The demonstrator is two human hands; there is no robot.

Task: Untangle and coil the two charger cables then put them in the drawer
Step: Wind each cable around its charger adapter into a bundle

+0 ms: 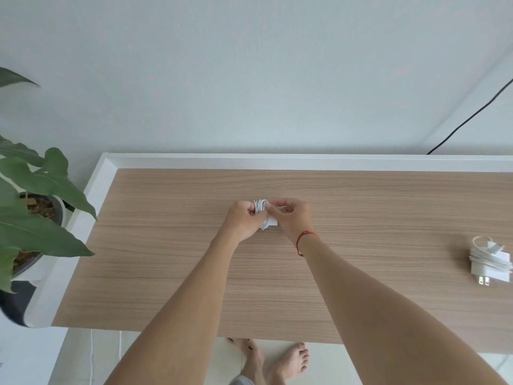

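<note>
A white charger cable, wound into a tight bundle around its white adapter, is held over the middle of the wooden desk. My left hand grips the bundle from the left. My right hand pinches the bundle's right side at the top. Part of the adapter shows between the hands. A second white charger, its cable coiled around the adapter and its plug prongs pointing toward me, lies at the desk's right edge. No drawer is in view.
The desk has a raised white rim along its back and left sides. A potted plant with large leaves stands left of the desk. A black cord runs down the wall at back right. My bare feet show below the front edge.
</note>
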